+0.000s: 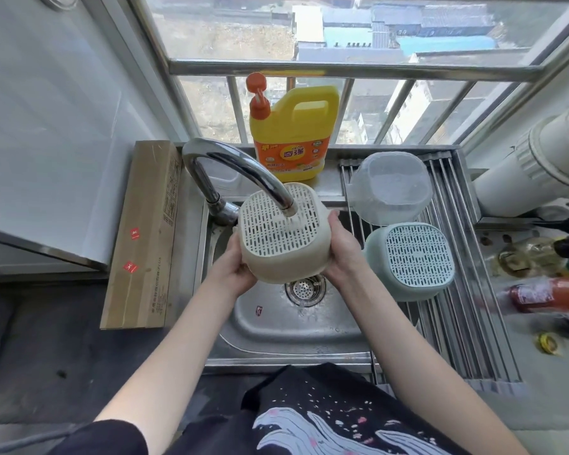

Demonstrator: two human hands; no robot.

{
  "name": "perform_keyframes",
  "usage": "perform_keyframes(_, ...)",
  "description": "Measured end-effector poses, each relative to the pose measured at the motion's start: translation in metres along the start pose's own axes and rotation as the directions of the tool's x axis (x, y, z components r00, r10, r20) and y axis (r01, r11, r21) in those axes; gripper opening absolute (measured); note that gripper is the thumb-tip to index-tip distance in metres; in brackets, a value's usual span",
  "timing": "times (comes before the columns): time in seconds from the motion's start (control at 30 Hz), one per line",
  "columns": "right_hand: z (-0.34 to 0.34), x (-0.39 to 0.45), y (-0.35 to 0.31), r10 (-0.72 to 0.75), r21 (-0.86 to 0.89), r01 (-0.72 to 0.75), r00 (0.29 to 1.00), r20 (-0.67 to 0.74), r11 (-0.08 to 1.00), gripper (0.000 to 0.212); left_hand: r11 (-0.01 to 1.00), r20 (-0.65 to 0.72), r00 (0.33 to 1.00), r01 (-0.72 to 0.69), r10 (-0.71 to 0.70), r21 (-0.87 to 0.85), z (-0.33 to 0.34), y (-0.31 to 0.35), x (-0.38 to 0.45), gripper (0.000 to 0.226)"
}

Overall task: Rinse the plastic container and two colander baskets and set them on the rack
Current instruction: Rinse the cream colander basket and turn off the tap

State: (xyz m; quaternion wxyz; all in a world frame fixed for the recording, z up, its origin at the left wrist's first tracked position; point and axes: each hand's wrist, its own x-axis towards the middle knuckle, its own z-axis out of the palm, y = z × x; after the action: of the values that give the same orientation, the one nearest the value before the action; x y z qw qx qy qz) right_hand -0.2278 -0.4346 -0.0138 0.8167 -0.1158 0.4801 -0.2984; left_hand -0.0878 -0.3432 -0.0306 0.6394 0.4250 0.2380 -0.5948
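Observation:
I hold a cream colander basket (278, 238) upside down over the sink, its slotted bottom facing up under the faucet (234, 172). Water runs from the spout onto it. My left hand (235, 257) grips its left side and my right hand (342, 247) grips its right side. On the metal rack (457, 310) to the right, a clear plastic container (390, 187) lies upside down at the back. A pale green colander basket (414, 259) sits upside down in front of it.
The steel sink (296, 326) has a drain strainer (305, 289) below the basket. A yellow detergent jug (291, 133) stands behind the sink. A long cardboard box (142, 231) lies to the left. Bottles (546, 293) and a white pipe (539, 165) crowd the right counter.

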Motion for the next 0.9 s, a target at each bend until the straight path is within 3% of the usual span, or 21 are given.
perform_keyframes(0.07,0.001,0.001,0.001,-0.01,-0.017,0.007,0.991,-0.135,1.0,0.043,0.996,0.043,0.997,0.067,-0.07,0.057,-0.001,-0.005,-0.007,0.019)
perform_keyframes(0.17,0.001,-0.001,0.0,0.151,0.111,-0.131,0.97,-0.189,0.985,0.045,0.991,0.161,0.978,0.124,-0.131,0.058,0.005,-0.009,-0.015,0.039)
perform_keyframes(0.3,-0.011,-0.006,-0.005,0.274,0.296,-0.191,0.922,-0.272,0.936,0.024,0.998,0.324,0.945,0.041,-0.052,0.041,0.027,-0.012,-0.023,0.021)
perform_keyframes(0.5,-0.026,-0.011,0.002,0.294,0.386,-0.165,0.907,-0.303,0.908,0.036,0.988,0.392,0.916,0.028,-0.086,0.15,0.041,-0.023,-0.026,0.023)
perform_keyframes(0.7,-0.036,-0.019,0.017,0.204,-0.017,-0.221,0.922,-0.33,0.975,0.022,0.963,0.393,0.919,-0.078,-0.03,0.257,0.039,-0.024,-0.031,0.036)
perform_keyframes(0.8,-0.036,-0.017,0.021,-0.049,-0.309,-0.057,0.945,-0.325,0.949,0.027,0.917,0.344,0.935,-0.206,0.082,0.34,0.036,-0.021,-0.032,0.036)
perform_keyframes(0.87,-0.035,-0.022,0.018,-0.297,-0.54,0.113,0.917,-0.265,0.834,0.043,0.856,0.323,0.93,-0.308,0.178,0.416,0.035,-0.02,-0.033,0.034)
perform_keyframes(0.9,-0.034,-0.025,0.016,-0.435,-0.652,0.22,0.881,-0.187,0.725,0.047,0.81,0.316,0.923,-0.353,0.22,0.467,0.034,-0.02,-0.033,0.033)
